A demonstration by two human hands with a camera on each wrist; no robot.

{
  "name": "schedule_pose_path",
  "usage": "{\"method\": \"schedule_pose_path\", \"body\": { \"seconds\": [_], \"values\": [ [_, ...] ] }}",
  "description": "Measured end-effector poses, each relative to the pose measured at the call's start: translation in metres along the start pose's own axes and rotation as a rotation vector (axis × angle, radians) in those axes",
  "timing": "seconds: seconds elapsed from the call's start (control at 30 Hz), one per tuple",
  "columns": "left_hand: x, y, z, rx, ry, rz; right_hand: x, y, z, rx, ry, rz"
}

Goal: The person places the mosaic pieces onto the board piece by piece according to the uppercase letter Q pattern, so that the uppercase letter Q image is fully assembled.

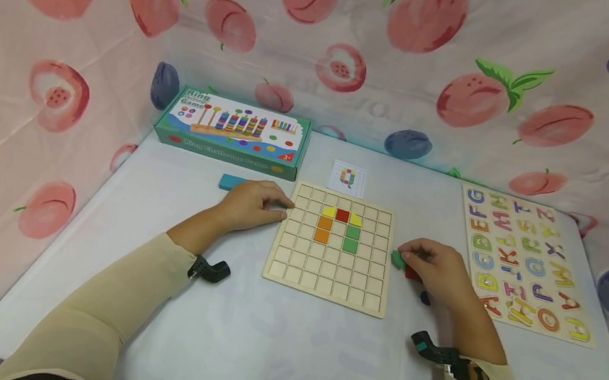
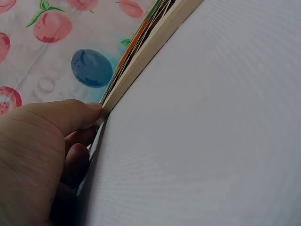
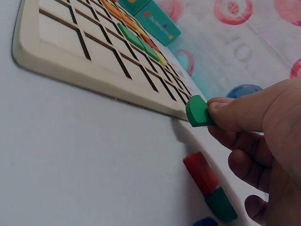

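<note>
In the head view my left hand rests at the left edge of the wooden grid board, thumb and forefinger tips touching its rim; the left wrist view shows the thumb against the board's side. Right of the board, my right hand pinches a green block with a rounded corner between thumb and forefinger, slightly above the table. Below that hand lie a red block, another green block and a partly visible blue piece. Red, yellow, orange and green blocks form an arch on the grid.
A small pattern card lies behind the board. The Ring Challenge Game box stands at back left, with a blue block before it. An alphabet board lies at the right. Fruit-print cloth hangs behind the white table.
</note>
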State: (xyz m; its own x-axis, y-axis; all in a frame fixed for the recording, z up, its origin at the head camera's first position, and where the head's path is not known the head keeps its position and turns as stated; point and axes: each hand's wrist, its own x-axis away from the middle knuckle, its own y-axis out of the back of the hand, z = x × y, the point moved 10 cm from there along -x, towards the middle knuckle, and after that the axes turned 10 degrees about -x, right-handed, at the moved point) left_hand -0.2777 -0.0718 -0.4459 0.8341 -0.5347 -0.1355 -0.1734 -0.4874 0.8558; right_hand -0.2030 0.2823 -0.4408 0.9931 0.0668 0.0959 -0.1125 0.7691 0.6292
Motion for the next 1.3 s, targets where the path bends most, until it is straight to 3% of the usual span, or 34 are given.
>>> {"method": "schedule_pose_path", "body": {
  "seconds": [0.3, 0.63, 0.9, 1.3],
  "values": [
    [0.0, 0.0, 0.001, 0.001, 0.014, 0.007, -0.005, -0.015, 0.013, -0.126, -0.005, 0.015],
    [0.0, 0.001, -0.001, 0.009, 0.003, 0.006, -0.01, -0.034, 0.035, -0.16, 0.064, 0.006],
    [0.001, 0.0, -0.001, 0.009, -0.011, 0.0, -0.011, -0.063, 0.058, -0.184, 0.044, 0.034],
    [0.0, 0.001, 0.001, 0.004, -0.008, 0.001, -0.009, -0.106, 0.082, -0.215, 0.02, 0.0]
  ]
}}
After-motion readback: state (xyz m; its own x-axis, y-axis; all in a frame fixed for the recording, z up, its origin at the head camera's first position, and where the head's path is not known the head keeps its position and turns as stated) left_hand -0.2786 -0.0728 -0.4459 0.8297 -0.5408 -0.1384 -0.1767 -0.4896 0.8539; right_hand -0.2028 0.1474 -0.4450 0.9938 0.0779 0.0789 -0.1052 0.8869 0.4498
